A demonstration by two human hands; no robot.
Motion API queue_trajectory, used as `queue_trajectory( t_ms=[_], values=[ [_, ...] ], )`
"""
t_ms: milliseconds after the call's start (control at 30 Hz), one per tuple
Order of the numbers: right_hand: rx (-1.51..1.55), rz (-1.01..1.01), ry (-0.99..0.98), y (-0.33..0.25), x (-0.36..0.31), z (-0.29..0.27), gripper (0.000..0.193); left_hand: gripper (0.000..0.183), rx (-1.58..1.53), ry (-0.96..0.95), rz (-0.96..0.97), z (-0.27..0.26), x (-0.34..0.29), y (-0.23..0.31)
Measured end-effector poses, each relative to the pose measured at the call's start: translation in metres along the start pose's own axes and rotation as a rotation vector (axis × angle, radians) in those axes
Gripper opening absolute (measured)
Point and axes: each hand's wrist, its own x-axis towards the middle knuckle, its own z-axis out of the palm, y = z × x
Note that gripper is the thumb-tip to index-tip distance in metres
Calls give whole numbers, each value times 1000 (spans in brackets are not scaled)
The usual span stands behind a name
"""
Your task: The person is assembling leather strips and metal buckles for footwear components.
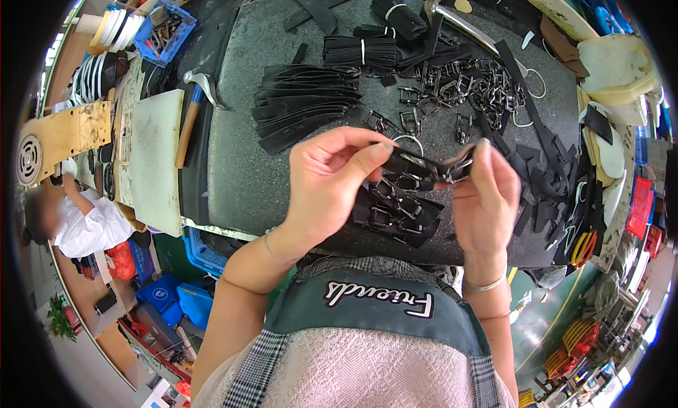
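Both my hands are raised over the near part of the dark work table [244, 189]. Between them stretches a short black strap [415, 161] with a dark metal buckle [455, 170] at its right end. The thumb and fingers of my left hand [328, 178] pinch the strap's left end. My right hand [487, 199] is closed on the buckle end, its fingertips partly covering the metal. Just below lies a stack of black straps with buckles fitted [399, 214]. Beyond my hands are loose metal buckles [470, 86] in a heap and a fan of black strips [304, 104].
Tied bundles of black strips [360, 52] lie farther back. One hammer [189, 125] rests at the left, another hammer [470, 30] at the far right. Black offcuts [540, 189] cover the right side. A blue basket [185, 35] holds tools. A person in white [95, 224] is at far left.
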Motion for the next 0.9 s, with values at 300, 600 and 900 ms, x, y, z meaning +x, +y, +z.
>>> queue_trajectory(
  t_ms=[300, 600, 900],
  values=[
    [70, 68, 60, -3, 2, -5, 22, 17, -93, -136, -249, -9, 7, 10],
    [374, 242, -2, -2, -5, -20, 13, 14, 14, -210, -119, -7, 3, 14],
    [58, -157, 153, 8, -5, -12, 7, 12, 8, -195, -163, -11, -1, 10]
  ],
)
